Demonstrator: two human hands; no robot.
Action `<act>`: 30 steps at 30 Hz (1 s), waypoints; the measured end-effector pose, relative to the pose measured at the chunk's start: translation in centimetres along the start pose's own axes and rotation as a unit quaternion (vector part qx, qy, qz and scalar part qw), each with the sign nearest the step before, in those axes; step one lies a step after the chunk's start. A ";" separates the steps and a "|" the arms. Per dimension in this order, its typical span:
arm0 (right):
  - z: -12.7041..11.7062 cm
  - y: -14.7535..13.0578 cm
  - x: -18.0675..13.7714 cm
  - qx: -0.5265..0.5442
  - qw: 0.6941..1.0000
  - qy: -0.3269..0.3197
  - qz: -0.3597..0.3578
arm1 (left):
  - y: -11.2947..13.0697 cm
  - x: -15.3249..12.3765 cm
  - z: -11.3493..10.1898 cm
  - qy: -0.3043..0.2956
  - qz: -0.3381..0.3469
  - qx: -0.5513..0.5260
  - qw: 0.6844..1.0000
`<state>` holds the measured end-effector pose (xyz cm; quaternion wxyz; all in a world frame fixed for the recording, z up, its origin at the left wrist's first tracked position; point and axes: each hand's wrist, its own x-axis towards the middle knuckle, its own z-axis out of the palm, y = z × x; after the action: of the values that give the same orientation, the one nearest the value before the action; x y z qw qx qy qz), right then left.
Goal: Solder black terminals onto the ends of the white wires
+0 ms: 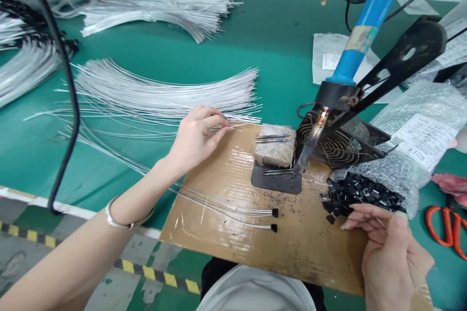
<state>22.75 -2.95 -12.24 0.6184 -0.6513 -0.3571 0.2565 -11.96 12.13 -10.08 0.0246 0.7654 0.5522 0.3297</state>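
Observation:
My left hand (200,137) is closed in a pinch on the end of a white wire, at the near right edge of a fanned bundle of white wires (164,90). My right hand (392,248) is curled round a thin, needle-like metal tool, mostly hidden by the fingers. Its fingertips are beside a heap of small black connector housings (368,192). Two wire sets with black connectors (275,213) on their ends lie on the brown cardboard (226,175) between the hands.
A soldering iron (315,136) with a blue handle hangs in a black stand above a pale block (276,146). Behind it stands a small black fan (332,143). Orange-handled scissors (447,231) lie at right. A black cable (65,82) crosses the left side.

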 end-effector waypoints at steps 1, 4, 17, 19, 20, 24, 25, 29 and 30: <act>0.0 -0.1 0.0 -0.002 1.000 0.000 0.002 | 0.5 -0.3 -0.5 0.008 -0.009 -0.020 1.000; 0.1 -0.1 -0.1 -0.007 1.000 0.000 0.003 | 2.2 -1.4 -1.8 0.040 -0.061 -0.098 0.992; 0.9 -2.2 -3.3 -0.060 0.986 -0.119 -0.096 | 7.9 -3.1 -5.4 -0.346 -0.088 -0.338 0.871; 1.9 -3.2 -4.3 -0.056 0.975 -0.194 -0.094 | 8.5 -3.3 -4.7 -0.387 -0.103 -0.369 0.839; 2.4 -3.6 -4.7 -0.047 0.971 -0.220 -0.082 | 8.8 -3.4 -4.2 -0.394 -0.109 -0.376 0.831; 4.1 -4.1 -5.2 -0.031 0.951 -0.298 -0.072 | 9.8 -3.9 -2.8 -0.390 -0.114 -0.383 0.830; 4.3 -4.0 -5.1 -0.032 0.948 -0.307 -0.081 | 10.0 -4.0 -2.7 -0.387 -0.114 -0.383 0.831; 4.5 -3.6 -4.8 -0.025 0.945 -0.313 -0.095 | 10.4 -4.3 -2.5 -0.360 -0.121 -0.378 0.844; 4.5 -3.5 -4.8 -0.022 0.945 -0.314 -0.088 | 10.5 -4.4 -2.4 -0.351 -0.124 -0.376 0.849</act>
<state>15.79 -3.99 -9.81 0.4803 -0.5171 -0.5945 0.3853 -5.33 3.47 -6.07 0.5432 0.6878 0.4306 0.2155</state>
